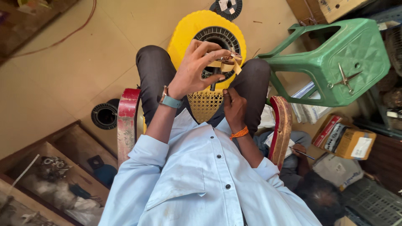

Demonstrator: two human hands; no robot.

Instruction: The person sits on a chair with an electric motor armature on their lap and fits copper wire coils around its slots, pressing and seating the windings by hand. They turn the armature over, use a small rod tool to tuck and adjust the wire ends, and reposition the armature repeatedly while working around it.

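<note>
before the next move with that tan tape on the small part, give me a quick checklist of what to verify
1. Left hand grips the small copper-wound part with its fingers: ok.
2. Tan paper tape strip is on the part, with loose ends hanging off it: ok.
3. Right hand is low at the lap, apart from the tape: ok; what it holds: cannot tell.
4. Round yellow plastic spool stands between the knees under the work: ok.
5. Metal scissors lie on the green plastic stool, off to the right side: ok.
6. Another person's hand with a pen is close beside the red chair arm: not ok.
</note>
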